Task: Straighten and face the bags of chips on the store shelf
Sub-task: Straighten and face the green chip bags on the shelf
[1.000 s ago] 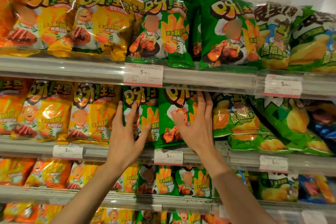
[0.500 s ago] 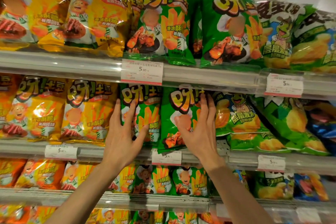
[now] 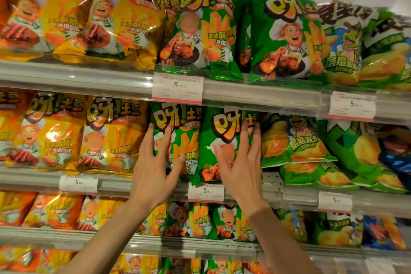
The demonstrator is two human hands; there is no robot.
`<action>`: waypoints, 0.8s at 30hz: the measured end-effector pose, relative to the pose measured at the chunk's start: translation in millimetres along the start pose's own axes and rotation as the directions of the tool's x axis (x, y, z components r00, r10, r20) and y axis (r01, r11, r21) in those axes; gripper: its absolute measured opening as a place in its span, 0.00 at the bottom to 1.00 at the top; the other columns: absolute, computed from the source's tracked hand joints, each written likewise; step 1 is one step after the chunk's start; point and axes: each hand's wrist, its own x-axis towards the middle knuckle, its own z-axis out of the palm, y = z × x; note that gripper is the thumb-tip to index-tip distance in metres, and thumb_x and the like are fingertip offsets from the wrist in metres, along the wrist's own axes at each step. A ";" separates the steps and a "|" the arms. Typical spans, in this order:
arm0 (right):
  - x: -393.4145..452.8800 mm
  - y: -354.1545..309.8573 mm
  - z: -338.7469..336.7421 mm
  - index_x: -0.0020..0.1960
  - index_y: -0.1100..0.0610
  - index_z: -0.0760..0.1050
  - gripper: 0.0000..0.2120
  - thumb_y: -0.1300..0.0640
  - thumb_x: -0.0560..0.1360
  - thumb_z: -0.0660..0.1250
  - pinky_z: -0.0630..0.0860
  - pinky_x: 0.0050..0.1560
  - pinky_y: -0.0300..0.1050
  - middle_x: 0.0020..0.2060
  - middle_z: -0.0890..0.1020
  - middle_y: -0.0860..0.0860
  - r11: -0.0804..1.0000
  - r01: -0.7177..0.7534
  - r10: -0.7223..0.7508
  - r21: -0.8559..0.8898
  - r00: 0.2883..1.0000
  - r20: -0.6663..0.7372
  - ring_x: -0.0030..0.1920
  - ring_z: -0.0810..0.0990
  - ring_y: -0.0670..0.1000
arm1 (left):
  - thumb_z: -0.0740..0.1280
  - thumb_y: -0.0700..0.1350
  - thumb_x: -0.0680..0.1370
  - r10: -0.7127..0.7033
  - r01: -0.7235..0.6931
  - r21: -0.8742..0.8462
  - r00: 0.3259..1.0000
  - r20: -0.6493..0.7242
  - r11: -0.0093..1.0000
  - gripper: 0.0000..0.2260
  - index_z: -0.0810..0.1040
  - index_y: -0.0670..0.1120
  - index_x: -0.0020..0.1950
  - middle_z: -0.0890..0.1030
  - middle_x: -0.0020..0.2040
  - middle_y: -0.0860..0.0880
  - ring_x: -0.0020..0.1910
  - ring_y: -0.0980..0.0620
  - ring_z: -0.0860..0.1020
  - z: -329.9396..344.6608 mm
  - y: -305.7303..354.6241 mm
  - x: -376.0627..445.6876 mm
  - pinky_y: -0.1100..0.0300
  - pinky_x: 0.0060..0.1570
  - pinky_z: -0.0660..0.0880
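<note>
Two bare hands lie flat against green chip bags on the second shelf of a store display.

Fingers straight and spread, the left hand [image 3: 153,169] presses the left green bag [image 3: 184,135] while the right hand [image 3: 241,164] presses the neighbouring green bag [image 3: 222,140]; both bags stand upright, touching, above a price tag [image 3: 205,192] on the shelf rail [image 3: 115,184]. Yellow bags [image 3: 111,135] flank them to the left, frog-print green bags [image 3: 298,140] to the right. Above, more green bags [image 3: 200,31] line the top shelf.
</note>
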 end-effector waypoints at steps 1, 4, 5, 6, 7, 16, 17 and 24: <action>1.3 -0.2 -0.9 0.81 0.47 0.41 0.41 0.29 0.78 0.52 0.62 0.74 0.61 0.80 0.44 0.55 1.000 -0.003 0.003 -0.017 1.000 0.008 0.80 0.50 0.58 | 0.55 0.65 0.79 -0.005 0.005 0.000 1.000 0.011 1.000 0.32 0.45 0.64 0.80 0.43 0.82 0.51 0.81 0.50 0.48 0.0 -0.6 0.3 0.42 0.68 0.69; 2.7 -2.7 -7.9 0.81 0.47 0.42 0.42 0.26 0.76 0.48 0.55 0.77 0.61 0.81 0.42 0.54 1.000 -0.007 0.007 -0.019 0.999 0.037 0.81 0.44 0.55 | 0.55 0.66 0.79 -0.006 0.005 0.011 0.999 0.036 1.000 0.33 0.46 0.63 0.81 0.45 0.82 0.50 0.81 0.49 0.46 -3.3 -2.5 1.2 0.41 0.74 0.58; 2.1 -4.3 -11.4 0.81 0.47 0.43 0.43 0.25 0.75 0.46 0.54 0.77 0.61 0.81 0.42 0.53 1.000 -0.016 0.016 0.001 0.999 0.052 0.81 0.43 0.54 | 0.55 0.67 0.79 -0.004 0.003 0.027 0.999 0.037 1.000 0.33 0.48 0.63 0.81 0.46 0.82 0.49 0.81 0.49 0.46 -5.6 -2.3 1.1 0.41 0.75 0.56; 1.1 -5.8 -15.8 0.81 0.46 0.44 0.44 0.23 0.73 0.44 0.53 0.77 0.61 0.81 0.41 0.52 0.999 -0.031 0.029 0.027 0.997 0.066 0.81 0.42 0.53 | 0.56 0.67 0.78 -0.002 0.000 0.037 0.999 0.037 0.999 0.33 0.49 0.63 0.81 0.47 0.82 0.49 0.81 0.49 0.46 -8.3 -2.1 1.3 0.41 0.75 0.56; -0.1 -7.2 -20.5 0.81 0.45 0.44 0.45 0.22 0.72 0.44 0.53 0.78 0.61 0.81 0.40 0.49 0.997 -0.054 0.049 0.061 0.996 0.078 0.81 0.41 0.52 | 0.56 0.67 0.78 -0.003 0.001 0.033 0.999 0.038 0.999 0.32 0.51 0.63 0.80 0.49 0.82 0.49 0.81 0.48 0.47 -11.2 -1.8 1.5 0.41 0.75 0.56; -23.5 -12.0 -62.5 0.69 0.50 0.72 0.21 0.43 0.78 0.65 0.61 0.70 0.44 0.70 0.67 0.46 0.964 -0.216 0.220 0.155 0.975 -0.013 0.73 0.64 0.47 | 0.64 0.56 0.79 -0.029 0.019 -0.189 0.998 -0.052 0.982 0.17 0.74 0.50 0.64 0.74 0.61 0.52 0.60 0.52 0.74 -36.0 11.6 -17.2 0.48 0.58 0.75; -29.1 -10.0 -66.5 0.66 0.50 0.74 0.18 0.45 0.79 0.65 0.66 0.68 0.44 0.64 0.72 0.45 0.961 -0.219 0.224 0.171 0.975 -0.009 0.68 0.70 0.47 | 0.64 0.56 0.79 -0.037 0.029 -0.233 0.999 -0.031 0.972 0.15 0.74 0.51 0.63 0.75 0.57 0.54 0.57 0.53 0.75 -37.4 13.5 -22.1 0.49 0.55 0.76; -80.1 4.3 -84.1 0.43 0.51 0.80 0.08 0.57 0.79 0.66 0.72 0.37 0.29 0.37 0.83 0.46 0.919 -0.338 0.307 0.204 0.936 0.170 0.38 0.80 0.41 | 0.67 0.51 0.80 -0.166 0.187 -0.450 0.982 0.087 0.873 0.11 0.75 0.57 0.63 0.80 0.50 0.62 0.52 0.60 0.79 -42.5 20.8 -50.1 0.66 0.46 0.76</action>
